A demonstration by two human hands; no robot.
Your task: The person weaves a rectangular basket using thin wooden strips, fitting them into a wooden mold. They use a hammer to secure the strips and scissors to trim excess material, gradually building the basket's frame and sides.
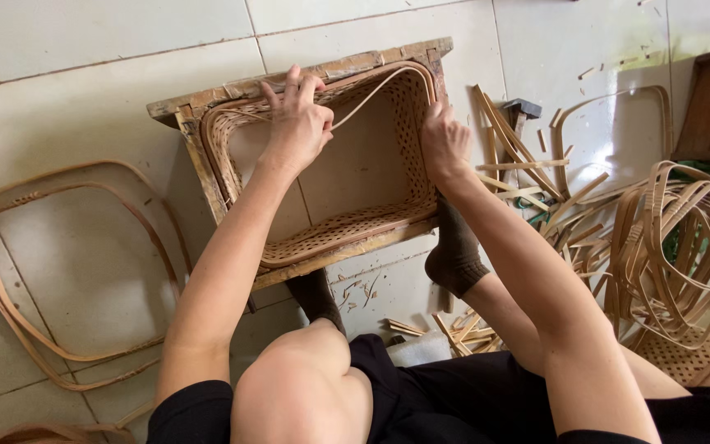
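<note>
We observe a woven cane basket [347, 226] seated inside a rough wooden frame [207, 177] on the pale tiled floor [84, 74], directly ahead of the seated person's knees. Our left hand [296, 123] rests on the far rim of the frame, fingers curled and pinching a thin cane strip [371, 90] that arcs across the opening toward the right corner. Our right hand [444, 141] presses on the right rim of the basket, fingers bent over the edge; whether it grips the strip's end we cannot tell. Two feet in dark socks [456, 255] brace against the near side of the frame. Bent cane hoops [10, 304] lie on the floor to the left. To the right sit a loose coil of cane strips [684, 238], scattered offcuts [527, 177] and a hammer [521, 111] beside them.
</note>
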